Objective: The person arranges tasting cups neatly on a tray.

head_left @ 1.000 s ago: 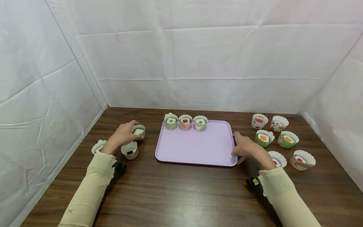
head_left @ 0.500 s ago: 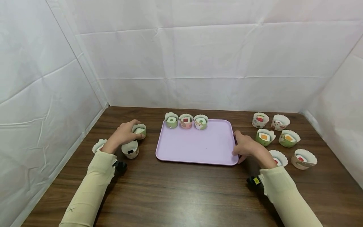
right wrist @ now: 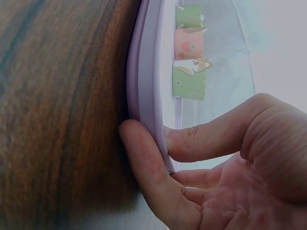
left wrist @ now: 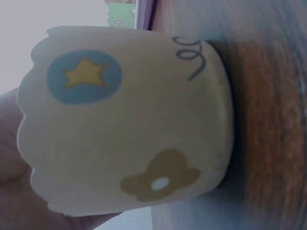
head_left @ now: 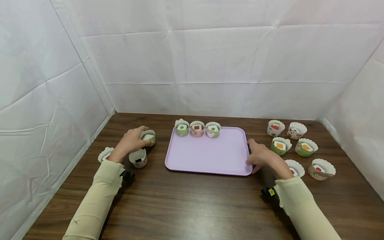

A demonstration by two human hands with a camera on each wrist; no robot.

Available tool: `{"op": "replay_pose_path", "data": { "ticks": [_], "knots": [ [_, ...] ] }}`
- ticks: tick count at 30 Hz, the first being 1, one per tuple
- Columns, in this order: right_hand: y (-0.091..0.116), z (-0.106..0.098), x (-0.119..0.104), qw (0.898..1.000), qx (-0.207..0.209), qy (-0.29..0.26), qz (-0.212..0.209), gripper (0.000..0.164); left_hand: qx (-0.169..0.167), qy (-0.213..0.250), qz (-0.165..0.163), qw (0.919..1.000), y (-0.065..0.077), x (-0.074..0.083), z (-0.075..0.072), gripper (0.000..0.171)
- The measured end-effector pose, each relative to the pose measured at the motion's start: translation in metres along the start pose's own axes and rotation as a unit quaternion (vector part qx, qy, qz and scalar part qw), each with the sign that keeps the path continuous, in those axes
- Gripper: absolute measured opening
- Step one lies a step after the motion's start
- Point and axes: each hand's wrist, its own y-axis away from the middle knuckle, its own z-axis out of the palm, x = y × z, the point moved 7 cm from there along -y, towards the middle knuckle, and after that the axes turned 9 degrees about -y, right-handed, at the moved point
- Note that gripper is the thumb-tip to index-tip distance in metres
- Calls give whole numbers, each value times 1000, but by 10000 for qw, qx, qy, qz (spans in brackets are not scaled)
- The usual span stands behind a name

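Note:
My left hand [head_left: 132, 141] holds a green paper baking cup [head_left: 153, 138] with a white piece inside, on the table left of the tray. Thumb and fingers are around its sides. Just in front stands a beige baking cup [head_left: 142, 162] with a black-topped piece; in the left wrist view this beige cup [left wrist: 139, 124], printed with a star, hides much of the hand. My right hand [head_left: 260, 155] grips the right rim of a lilac tray [head_left: 207, 155], thumb on top and a finger beneath in the right wrist view. Three filled cups [head_left: 197, 131] line the tray's back-left edge.
Several filled baking cups [head_left: 279, 150] stand in pairs on the table to the right, close to my right forearm. Another white cup [head_left: 103, 153] is partly hidden behind my left wrist. White sheeting [head_left: 216, 66] closes off the back and sides of the wooden table [head_left: 186, 206].

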Motion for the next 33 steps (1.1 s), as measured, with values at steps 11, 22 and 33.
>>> {"op": "replay_pose_path", "data": {
  "ticks": [11, 22, 33],
  "knots": [
    [2, 2, -1, 10000, 21, -44, -33, 85, -21, 360, -97, 9993, 2, 0, 1, 72],
    [2, 1, -1, 10000, 19, -21, -3, 86, 252, 356, -153, 9989, 1, -1, -3, 70],
    [1, 1, 0, 10000, 26, -35, -20, 85, 504, 335, -256, 9978, 1, 0, -6, 68]
  ]
}}
